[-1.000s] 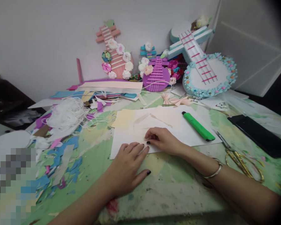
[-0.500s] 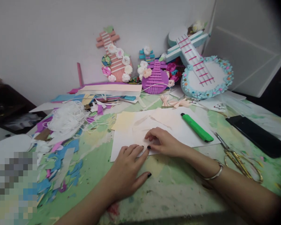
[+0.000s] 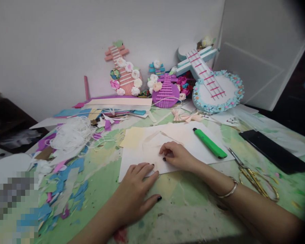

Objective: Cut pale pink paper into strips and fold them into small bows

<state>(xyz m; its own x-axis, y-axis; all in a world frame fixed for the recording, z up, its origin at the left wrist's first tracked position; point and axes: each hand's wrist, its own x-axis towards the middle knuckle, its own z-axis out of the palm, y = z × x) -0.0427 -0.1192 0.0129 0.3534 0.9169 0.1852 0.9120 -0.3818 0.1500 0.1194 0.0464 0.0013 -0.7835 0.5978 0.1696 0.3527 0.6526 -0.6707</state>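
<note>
My left hand (image 3: pixel 141 179) lies flat with fingers stretched over the near edge of a white sheet of paper (image 3: pixel 128 162) and the thumb spread out on the table. Just right of it, my right hand (image 3: pixel 176 156) rests on the sheet, fingers curled in toward the thumb. What it pinches, if anything, I cannot make out. Thin pale paper pieces (image 3: pixel 159 134) lie on the sheet beyond my fingers. A pale yellow paper (image 3: pixel 132 137) overlaps its left corner. On the sheet's right side is a green utility knife (image 3: pixel 209 143).
Gold-handled scissors (image 3: pixel 256 183) and a black phone-like slab (image 3: pixel 274 152) lie to the right. Tangled white cord (image 3: pixel 71 135) and colored paper scraps (image 3: pixel 76 169) cover the left. Decorated lute-shaped crafts, one purple (image 3: pixel 166 95) and one pale blue (image 3: pixel 218 91), lean at the back.
My right hand has drawn slightly away from my left fingers, leaving a gap between them. My left hand stays flat on the paper. The camera view has shifted a little.
</note>
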